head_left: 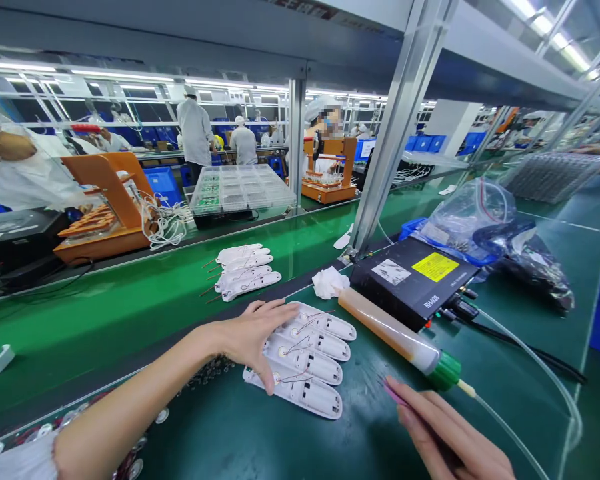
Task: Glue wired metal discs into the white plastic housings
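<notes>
My left hand (253,333) reaches over the left ends of several white plastic housings (325,395) lying side by side on the green table. Its fingers are spread, with the thumb on the nearest housing and the fingertips by the farthest. Thin dark wires and small round discs show inside the housings. At the lower right, my right hand (445,427) is closed on what look like slim pink tweezers (394,392), their fine tips pointing left. The tips are apart from the housings. Part of the tweezers is hidden by my fingers.
A glue-filled syringe (390,330) with a green cap and hose leans by a black dispenser box (413,277). Crumpled white tissue (330,283) touches its tip. More wired housings (247,273) lie on the green belt (130,293). Small round parts (162,416) lie under my left forearm. A metal post (400,127) rises behind.
</notes>
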`<state>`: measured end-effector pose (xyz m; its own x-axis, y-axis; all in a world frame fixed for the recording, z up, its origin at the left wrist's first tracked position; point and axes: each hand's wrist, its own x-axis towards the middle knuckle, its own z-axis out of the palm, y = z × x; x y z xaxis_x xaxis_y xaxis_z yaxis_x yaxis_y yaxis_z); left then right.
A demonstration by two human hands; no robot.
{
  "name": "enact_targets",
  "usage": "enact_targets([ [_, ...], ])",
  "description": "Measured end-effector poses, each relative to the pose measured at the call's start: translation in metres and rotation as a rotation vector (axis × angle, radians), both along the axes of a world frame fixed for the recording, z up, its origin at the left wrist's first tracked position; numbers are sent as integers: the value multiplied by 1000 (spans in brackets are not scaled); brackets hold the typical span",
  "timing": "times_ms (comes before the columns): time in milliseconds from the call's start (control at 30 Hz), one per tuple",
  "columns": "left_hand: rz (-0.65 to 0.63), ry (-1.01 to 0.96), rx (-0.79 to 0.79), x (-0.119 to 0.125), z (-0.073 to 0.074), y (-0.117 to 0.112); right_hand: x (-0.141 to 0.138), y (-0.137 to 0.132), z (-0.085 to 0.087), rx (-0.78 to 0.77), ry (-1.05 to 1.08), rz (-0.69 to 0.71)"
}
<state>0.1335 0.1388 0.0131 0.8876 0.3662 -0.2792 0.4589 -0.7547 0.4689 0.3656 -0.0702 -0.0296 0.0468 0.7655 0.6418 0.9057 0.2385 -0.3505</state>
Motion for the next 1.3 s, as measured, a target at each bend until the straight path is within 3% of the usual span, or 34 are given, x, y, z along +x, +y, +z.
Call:
enact_targets([
  [133, 132, -129, 75, 5, -10, 5, 3, 27, 1, -21, 20, 34],
  [367, 190, -233, 159, 38, -34, 7, 15, 59, -12, -76, -288, -157],
  [567, 191, -261, 181, 51, -42, 10, 21, 56, -15, -110, -355, -161],
  [933, 180, -279, 162, 21, -42, -23, 18, 27, -6, -237, -185, 84],
  [1133, 197, -256, 135, 17, -43, -28, 20, 25, -8, -258, -236, 117],
  [1300, 217, -266, 143, 16, -47, -27, 20, 26, -13, -191, -365, 121],
])
